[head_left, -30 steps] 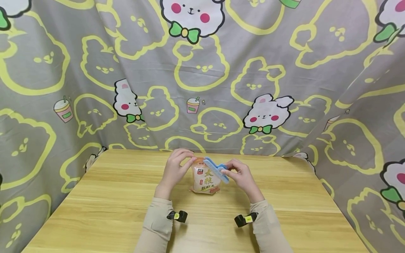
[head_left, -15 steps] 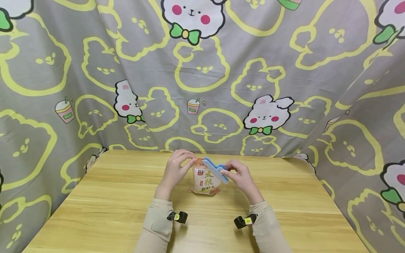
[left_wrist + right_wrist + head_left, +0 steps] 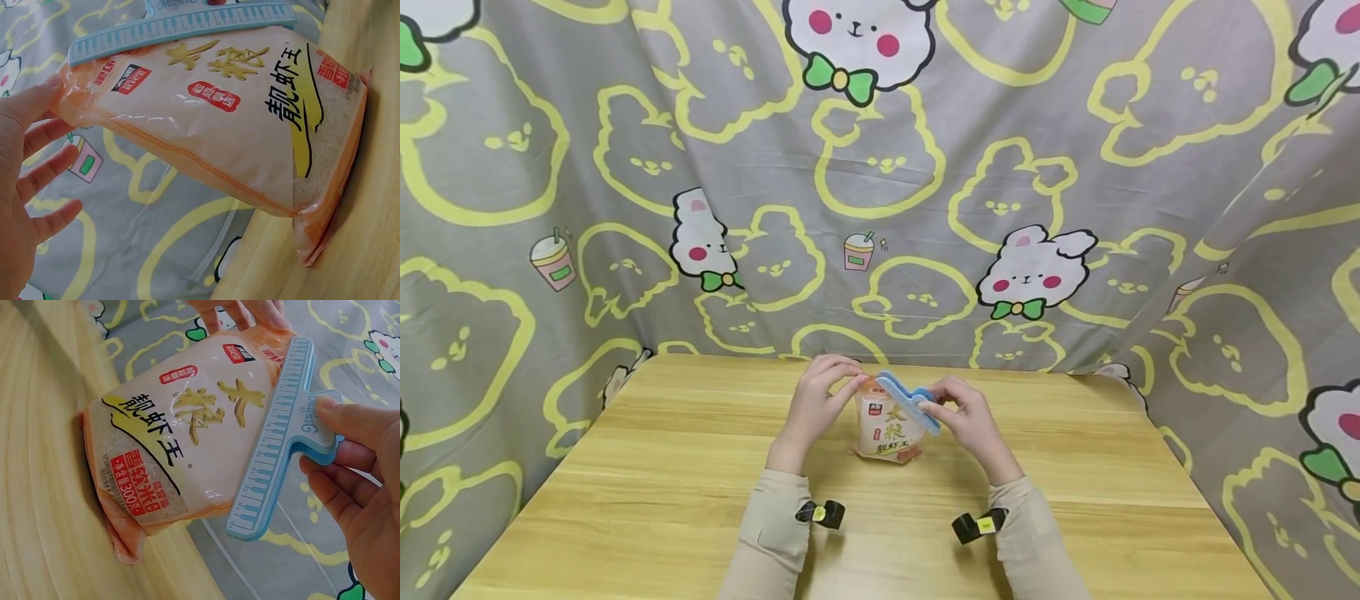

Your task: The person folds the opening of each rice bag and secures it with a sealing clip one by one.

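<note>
A small plastic bag of rice [image 3: 887, 433], orange-edged with gold and black lettering, stands on the wooden table. My left hand [image 3: 823, 400] pinches its top left corner between thumb and forefinger; in the left wrist view the other fingers [image 3: 53, 175] are spread loosely. My right hand [image 3: 966, 417] grips the handle of a light blue bag clip [image 3: 910, 404] with a piano-key print. In the right wrist view the clip [image 3: 275, 444] lies slantwise along the bag's upper right corner. Whether its jaws bite the plastic is hard to tell.
The wooden table [image 3: 662, 483] reaches back to a grey cartoon-print curtain [image 3: 760, 167] that surrounds it on the far side and both flanks. A black wrist camera [image 3: 823, 514] sits on the left sleeve, another camera [image 3: 977, 525] on the right one.
The clip has shifted slightly left and inward over the bag's top, along with my right hand. My left hand keeps its pinch on the corner, and the bag stays in place.
</note>
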Motion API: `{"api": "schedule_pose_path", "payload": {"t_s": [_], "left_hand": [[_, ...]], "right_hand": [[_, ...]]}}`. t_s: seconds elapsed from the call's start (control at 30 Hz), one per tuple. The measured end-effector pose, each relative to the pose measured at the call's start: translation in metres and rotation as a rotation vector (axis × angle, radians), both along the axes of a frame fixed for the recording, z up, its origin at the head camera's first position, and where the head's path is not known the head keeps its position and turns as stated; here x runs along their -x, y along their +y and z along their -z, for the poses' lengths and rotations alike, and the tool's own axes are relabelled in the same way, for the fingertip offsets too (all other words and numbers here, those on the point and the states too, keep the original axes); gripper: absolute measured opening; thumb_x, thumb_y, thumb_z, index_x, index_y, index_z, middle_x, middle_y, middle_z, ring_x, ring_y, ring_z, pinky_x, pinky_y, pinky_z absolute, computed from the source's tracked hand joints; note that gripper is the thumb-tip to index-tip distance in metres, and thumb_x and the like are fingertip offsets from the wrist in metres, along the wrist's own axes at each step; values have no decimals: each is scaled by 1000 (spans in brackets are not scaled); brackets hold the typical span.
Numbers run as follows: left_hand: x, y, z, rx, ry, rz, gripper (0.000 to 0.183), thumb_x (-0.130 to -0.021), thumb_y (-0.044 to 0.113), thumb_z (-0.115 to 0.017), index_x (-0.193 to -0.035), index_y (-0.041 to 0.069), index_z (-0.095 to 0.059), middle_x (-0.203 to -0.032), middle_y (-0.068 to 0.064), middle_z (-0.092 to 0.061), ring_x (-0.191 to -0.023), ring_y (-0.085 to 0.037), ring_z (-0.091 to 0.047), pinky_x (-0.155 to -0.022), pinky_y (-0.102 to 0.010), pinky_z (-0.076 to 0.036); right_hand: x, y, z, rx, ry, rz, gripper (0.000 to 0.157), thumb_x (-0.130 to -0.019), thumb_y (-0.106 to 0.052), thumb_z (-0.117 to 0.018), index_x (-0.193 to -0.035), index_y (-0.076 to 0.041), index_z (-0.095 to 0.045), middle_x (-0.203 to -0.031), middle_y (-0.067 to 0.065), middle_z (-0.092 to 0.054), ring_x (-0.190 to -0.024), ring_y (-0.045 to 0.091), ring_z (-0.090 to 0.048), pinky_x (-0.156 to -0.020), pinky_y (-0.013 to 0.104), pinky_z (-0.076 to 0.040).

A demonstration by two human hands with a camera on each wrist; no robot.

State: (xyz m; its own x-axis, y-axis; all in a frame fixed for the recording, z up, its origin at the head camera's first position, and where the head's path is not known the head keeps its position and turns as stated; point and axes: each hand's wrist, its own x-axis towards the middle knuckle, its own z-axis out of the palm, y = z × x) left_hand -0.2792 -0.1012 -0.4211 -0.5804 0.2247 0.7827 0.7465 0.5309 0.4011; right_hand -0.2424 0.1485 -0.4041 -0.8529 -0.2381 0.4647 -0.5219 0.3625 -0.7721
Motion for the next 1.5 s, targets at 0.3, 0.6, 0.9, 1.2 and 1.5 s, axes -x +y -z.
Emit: {"api": "schedule_pose_path", "payload": {"t_s": [0.3, 0.6, 0.9, 1.2, 1.5], "left_hand": [[0, 0, -2, -3, -5, -3, 6, -87, 17, -73, -90, 12, -74, -99, -2, -72, -104, -21, -62, -103, -44, -46], [-1, 1, -1, -11, 8, 5, 5, -86, 16, -73, -90, 12, -75, -97, -2, -72, -102, -22, -63, -99, -43, -48], [-1, 2, -2, -1, -16, -18, 8, -87, 18, -73, -91, 12, -74, -98, -5, -72, -103, -22, -63, -98, -42, -49], [-2, 2, -3, 25, -20, -68, 12, -87, 21, -73, -94, 12, -73, -99, -5, -73, -103, -22, -64, -104, -45, -46], [-1, 0, -1, 29, -38, -87, 14, -89, 23, -71, -98, 12, -73, -100, -3, -73, -103, -22, -64, -101, -41, -49]], "right_hand": [[21, 3, 24, -7, 3, 10, 9, -86, -5, -72, -94, -1, -70, -92, 15, -66, -80, 4, -55, -72, 28, -49], [21, 3, 29, 22, 41, 4, 10, -87, -15, -73, -95, -10, -71, -92, 7, -66, -80, 6, -56, -72, 28, -52], [21, 1, 30, 30, 55, 13, 14, -86, -12, -73, -99, -7, -70, -93, 10, -65, -81, 4, -58, -71, 26, -54], [16, -2, 21, 23, -17, 41, 21, -86, -3, -71, -105, 4, -67, -98, 20, -65, -84, 10, -60, -76, 24, -54], [0, -6, -1, 20, -43, 32, 24, -86, -2, -71, -107, 7, -66, -95, 22, -64, -83, 12, -59, -75, 24, -54]]}}
